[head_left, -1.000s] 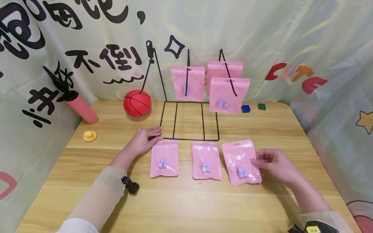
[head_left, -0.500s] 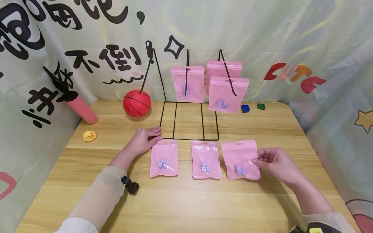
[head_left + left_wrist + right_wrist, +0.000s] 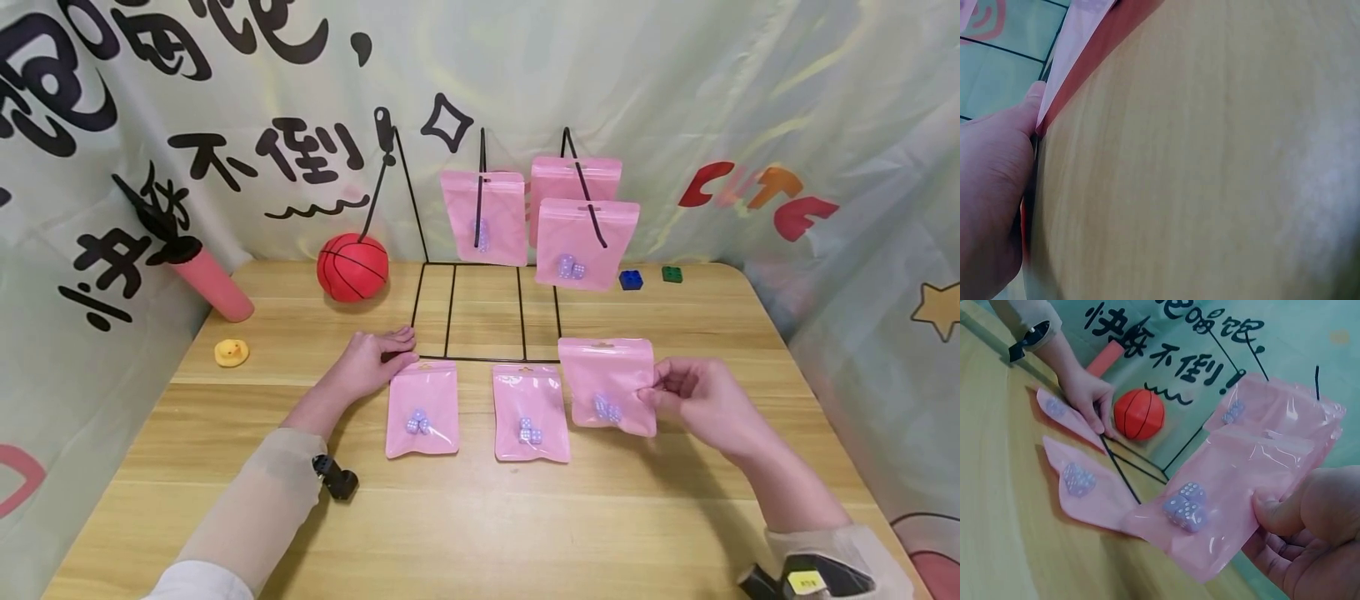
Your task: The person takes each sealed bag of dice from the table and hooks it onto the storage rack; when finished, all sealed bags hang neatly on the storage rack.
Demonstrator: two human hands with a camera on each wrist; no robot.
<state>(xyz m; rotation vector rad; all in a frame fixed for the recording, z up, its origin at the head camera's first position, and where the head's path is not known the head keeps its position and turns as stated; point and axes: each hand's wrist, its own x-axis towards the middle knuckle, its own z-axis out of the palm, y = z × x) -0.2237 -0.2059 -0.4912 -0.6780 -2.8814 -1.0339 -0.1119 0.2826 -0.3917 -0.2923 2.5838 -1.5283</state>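
A person sits at a wooden table (image 3: 480, 533), seen from above by the head camera. Just right of centre in the frame, the right hand (image 3: 701, 404) pinches the right edge of a pink pouch (image 3: 607, 385) between thumb and curled fingers, holding it upright and lifted off the table. In the right wrist view, the thumb lies across the pouch's edge, and the pale purple dice (image 3: 1185, 505) inside have slid to its bottom.

Judging from the scene, the step in hand is picking this pouch up to hang it on the black wire rack (image 3: 483, 312) standing at upper centre. Three similar pouches hang from its pegs: one on the middle peg (image 3: 483, 215) and two on the right peg (image 3: 587, 242). The left peg (image 3: 385, 125) looks bare. The next move would call for raising the pouch and lining the small hole at its top edge up with a peg tip, which takes a steady, fine aim.

The right forearm reaches in from the lower right corner, wrist bent slightly left. The left hand (image 3: 371, 360) lies left of centre, palm down, fingers straight and together, pressing on the front left corner of the rack's base, probably to steady it. Its forearm comes in from the lower left.

Two more pouches lie flat in front of the rack, one at its left (image 3: 422, 408) and one at centre (image 3: 529, 412).
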